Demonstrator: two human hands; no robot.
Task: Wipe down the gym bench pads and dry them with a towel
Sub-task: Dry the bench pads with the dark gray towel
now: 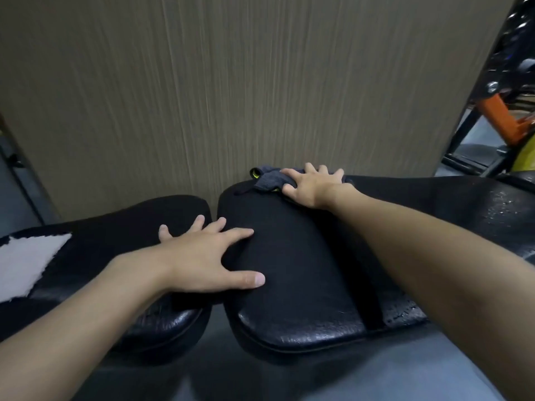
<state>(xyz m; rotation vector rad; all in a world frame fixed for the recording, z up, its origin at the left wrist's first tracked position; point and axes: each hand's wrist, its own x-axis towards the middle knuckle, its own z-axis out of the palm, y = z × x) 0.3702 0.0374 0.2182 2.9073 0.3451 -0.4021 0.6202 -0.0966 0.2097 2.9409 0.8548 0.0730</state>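
Head view, my right hand (314,186) flat, fingers spread, pressing a grey cloth with yellow-green trim (267,180) onto the far edge of the right black textured bench pad (292,256), my left hand (202,256) splayed, grasping nothing, resting across onto the left black bench pad (115,227), wood-grain wall panel (231,82) behind.

right hand (311,188) flat on grey cloth (267,180) | left hand (202,256) spread across bench pads (295,270)

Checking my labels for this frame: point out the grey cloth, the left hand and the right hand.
grey cloth (267,183): head view, bunched fabric left of the fingers.
left hand (199,256): head view, back of the hand.
right hand (314,188): head view, back of the hand.
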